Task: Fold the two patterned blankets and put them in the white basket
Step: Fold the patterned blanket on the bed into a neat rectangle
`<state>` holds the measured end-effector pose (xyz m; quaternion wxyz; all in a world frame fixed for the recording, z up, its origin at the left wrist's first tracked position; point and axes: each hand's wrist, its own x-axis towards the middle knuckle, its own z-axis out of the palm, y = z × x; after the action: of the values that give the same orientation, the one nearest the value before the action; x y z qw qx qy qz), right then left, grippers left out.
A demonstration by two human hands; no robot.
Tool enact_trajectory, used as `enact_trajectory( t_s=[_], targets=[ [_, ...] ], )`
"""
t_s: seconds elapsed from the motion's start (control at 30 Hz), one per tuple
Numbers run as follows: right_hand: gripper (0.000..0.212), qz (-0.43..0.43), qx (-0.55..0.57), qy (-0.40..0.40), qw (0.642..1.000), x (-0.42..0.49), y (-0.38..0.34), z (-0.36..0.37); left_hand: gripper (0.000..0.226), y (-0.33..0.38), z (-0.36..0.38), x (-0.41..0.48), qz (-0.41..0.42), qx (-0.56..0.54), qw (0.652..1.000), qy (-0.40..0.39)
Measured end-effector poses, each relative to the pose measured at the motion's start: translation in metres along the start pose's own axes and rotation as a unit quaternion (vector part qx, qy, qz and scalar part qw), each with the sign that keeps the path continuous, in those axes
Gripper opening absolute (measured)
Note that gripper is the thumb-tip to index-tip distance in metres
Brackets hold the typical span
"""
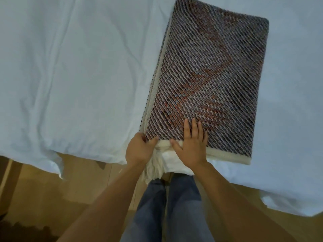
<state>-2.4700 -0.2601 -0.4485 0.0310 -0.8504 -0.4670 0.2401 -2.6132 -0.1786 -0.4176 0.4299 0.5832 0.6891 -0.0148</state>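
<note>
A patterned blanket (209,75) with dark and white diagonal weave and reddish patches lies folded into a long rectangle on the white bed sheet (78,75). It has a cream border and a cream tassel fringe (153,168) hanging over the bed's near edge. My left hand (139,149) grips the blanket's near left corner, fingers curled round the layered edge. My right hand (190,144) lies flat with straight fingers on the blanket's near end, pressing it down. No basket and no second blanket are in view.
The bed's near edge runs across the lower part of the view, with the sheet's corners hanging down. Below it lies a tan wooden floor (70,198). My legs in blue jeans (166,215) stand against the bed. Dark furniture (7,180) sits at the far left.
</note>
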Motion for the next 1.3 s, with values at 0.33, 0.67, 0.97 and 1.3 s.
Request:
enact_trajectory(
  t_s=[0.33, 0.67, 0.97, 1.3],
  targets=[
    [0.08, -0.01, -0.006, 0.017, 1.0, -0.002, -0.013, 0.0, 0.018, 0.004, -0.01, -0.007, 0.144, -0.083, 0.986, -0.029],
    [0.087, -0.087, -0.061, -0.072, 0.992, -0.005, -0.014, 0.006, 0.05, -0.055, -0.028, 0.016, -0.015, -0.007, 0.999, -0.033],
    [0.079, -0.065, -0.187, -0.079, 0.977, -0.02, 0.034, -0.02, 0.104, -0.016, 0.0, 0.006, 0.176, 0.337, 0.924, -0.038],
    [0.039, -0.099, -0.155, 0.032, 0.982, -0.024, 0.045, -0.039, 0.086, -0.035, -0.001, 0.012, 0.19, 0.478, 0.857, 0.01]
  ],
)
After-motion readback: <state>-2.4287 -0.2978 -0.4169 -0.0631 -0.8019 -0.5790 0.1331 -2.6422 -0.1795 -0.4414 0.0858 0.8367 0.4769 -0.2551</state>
